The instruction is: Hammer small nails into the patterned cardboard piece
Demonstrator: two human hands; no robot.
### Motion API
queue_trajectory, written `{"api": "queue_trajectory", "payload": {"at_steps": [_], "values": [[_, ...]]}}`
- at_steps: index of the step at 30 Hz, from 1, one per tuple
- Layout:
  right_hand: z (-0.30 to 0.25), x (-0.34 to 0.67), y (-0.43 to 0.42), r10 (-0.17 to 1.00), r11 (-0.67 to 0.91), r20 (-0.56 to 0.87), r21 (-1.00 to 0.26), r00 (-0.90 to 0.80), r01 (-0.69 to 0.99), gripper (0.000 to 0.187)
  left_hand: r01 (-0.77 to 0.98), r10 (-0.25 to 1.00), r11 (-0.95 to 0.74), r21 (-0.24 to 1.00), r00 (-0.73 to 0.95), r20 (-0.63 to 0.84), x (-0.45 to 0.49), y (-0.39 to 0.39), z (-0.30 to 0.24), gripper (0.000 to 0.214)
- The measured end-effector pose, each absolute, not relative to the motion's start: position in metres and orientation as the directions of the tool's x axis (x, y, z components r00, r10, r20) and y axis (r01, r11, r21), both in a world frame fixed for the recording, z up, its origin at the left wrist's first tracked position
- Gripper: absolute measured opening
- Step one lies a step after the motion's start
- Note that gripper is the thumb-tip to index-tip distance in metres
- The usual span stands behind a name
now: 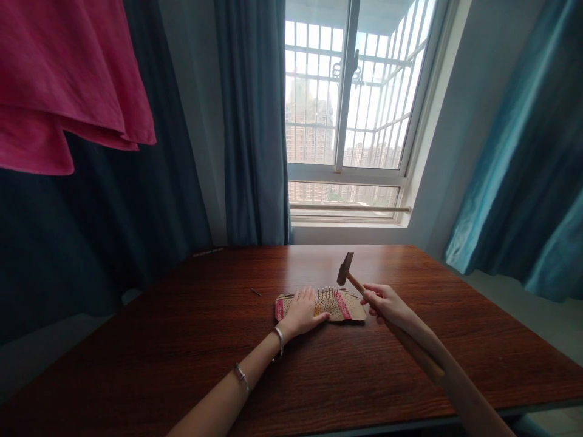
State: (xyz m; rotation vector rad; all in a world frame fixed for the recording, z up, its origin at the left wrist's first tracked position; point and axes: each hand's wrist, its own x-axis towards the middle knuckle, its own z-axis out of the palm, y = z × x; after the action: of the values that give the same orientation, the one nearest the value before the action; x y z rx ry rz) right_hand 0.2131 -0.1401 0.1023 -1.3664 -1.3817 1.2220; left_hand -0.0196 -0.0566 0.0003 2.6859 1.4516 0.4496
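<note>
A flat piece of patterned cardboard (334, 309), tan with pink bands and dark dots, lies on the wooden table. Several nails (328, 292) stand upright in a row along its far side. My left hand (302, 312) rests flat on the cardboard's left part, fingers stretched out, left of the nails. In my right hand (385, 303) is a hammer (355, 282), gripped partway along its wooden handle. The hammer's metal head is raised above the right end of the nail row, apart from it. The handle's lower end runs back under my right forearm.
A single loose nail (255, 292) lies on the table (195, 346) left of the cardboard. Behind the table are a barred window (341, 176) and blue curtains (252, 121). A pink cloth (73, 79) hangs at the upper left. The table's front edge runs along the bottom right.
</note>
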Motion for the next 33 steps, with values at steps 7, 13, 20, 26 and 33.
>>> {"api": "queue_trajectory", "payload": {"at_steps": [7, 13, 20, 26, 33], "values": [[0.101, 0.207, -0.139, 0.996, -0.022, -0.04, -0.976, -0.082, 0.216, 0.037, 0.812, 0.825, -0.555, 0.178, 0.512, 0.237, -0.02, -0.057, 0.0, 0.082], [0.095, 0.205, -0.137, 0.995, -0.03, -0.053, -0.967, -0.086, 0.252, 0.038, 0.805, 0.816, -0.566, 0.176, 0.519, 0.253, -0.02, -0.058, 0.001, 0.083], [0.093, 0.204, -0.138, 0.994, -0.021, -0.045, -0.974, -0.101, 0.226, 0.039, 0.804, 0.814, -0.568, 0.176, 0.518, 0.262, -0.02, -0.058, 0.0, 0.084], [0.095, 0.204, -0.139, 0.995, -0.023, -0.036, -0.989, -0.088, 0.149, 0.042, 0.805, 0.819, -0.564, 0.183, 0.516, 0.25, -0.02, -0.059, 0.001, 0.085], [0.098, 0.21, -0.142, 0.999, -0.034, -0.039, -0.991, -0.034, 0.127, 0.048, 0.751, 0.824, -0.564, 0.343, 0.489, 0.287, -0.021, -0.047, 0.002, 0.082]]}}
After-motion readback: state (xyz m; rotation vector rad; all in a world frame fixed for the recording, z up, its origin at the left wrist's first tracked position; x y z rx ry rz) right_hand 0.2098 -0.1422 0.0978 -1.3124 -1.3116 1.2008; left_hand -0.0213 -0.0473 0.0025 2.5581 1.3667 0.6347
